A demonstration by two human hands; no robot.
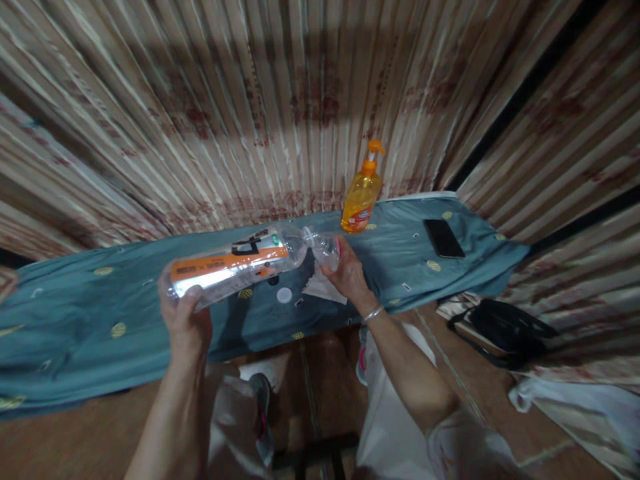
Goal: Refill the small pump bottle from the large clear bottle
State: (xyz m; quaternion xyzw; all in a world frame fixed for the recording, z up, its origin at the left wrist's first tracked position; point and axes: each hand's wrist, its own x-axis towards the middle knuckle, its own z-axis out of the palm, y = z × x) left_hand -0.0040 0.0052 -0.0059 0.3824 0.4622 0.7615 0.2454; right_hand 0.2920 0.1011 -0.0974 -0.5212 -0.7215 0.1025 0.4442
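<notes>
My left hand is wrapped round the base of a large clear plastic bottle with an orange and silver label. The bottle lies nearly level in the air, its neck pointing right. At its mouth is a small clear plastic container, gripped in my right hand; whether the two touch cannot be made out. Below them, a white round cap rests on the blue-green cloth. Under my right hand lies a crumpled white tissue or wrapper.
An orange pump bottle stands at the back of the cloth, near the striped curtain. A dark phone lies to the right. On the floor at right are a black bag and a white bag.
</notes>
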